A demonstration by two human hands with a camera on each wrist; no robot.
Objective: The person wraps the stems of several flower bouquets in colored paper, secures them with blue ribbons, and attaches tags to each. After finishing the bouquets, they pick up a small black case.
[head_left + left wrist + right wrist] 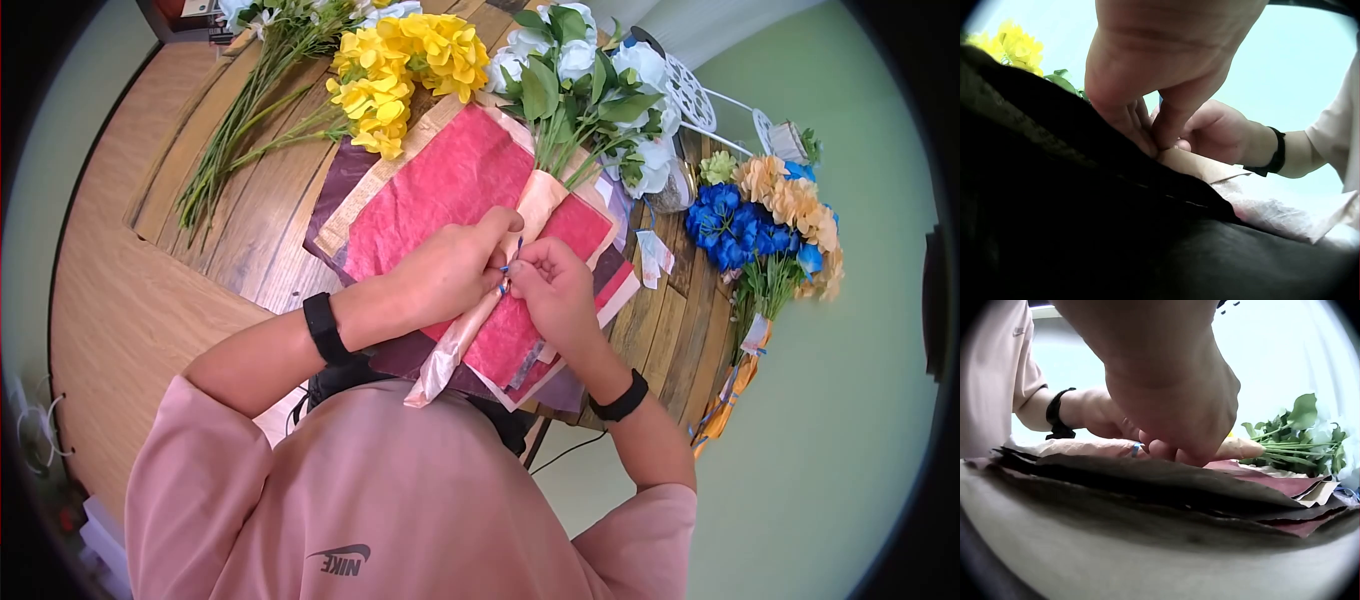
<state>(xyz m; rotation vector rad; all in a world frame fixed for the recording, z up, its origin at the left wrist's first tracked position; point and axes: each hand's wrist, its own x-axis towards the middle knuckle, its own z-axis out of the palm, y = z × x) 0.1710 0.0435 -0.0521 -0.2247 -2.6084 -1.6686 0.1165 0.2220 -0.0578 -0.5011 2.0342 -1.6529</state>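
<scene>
A bouquet of white flowers [575,60] with green leaves lies with its stems rolled in pale peach paper [540,200]. Around the middle of that roll runs a thin blue tie [503,287]. My left hand [445,270] pinches the tie from the left, its fingers bent over the roll. From the other side my right hand [558,300] pinches the tie between thumb and forefinger, its fingertips close to the left ones. The right wrist view shows a bit of the blue tie [1136,449] beside the fingers; the fingertips are partly hidden there.
Red wrapping paper [440,190] and darker sheets lie stacked under the bouquet on the wooden table [270,240]. Yellow flowers [375,85] and loose stems [235,130] lie at the back left. A blue and peach bouquet [735,225] stands at the right edge, near a glass jar [675,188].
</scene>
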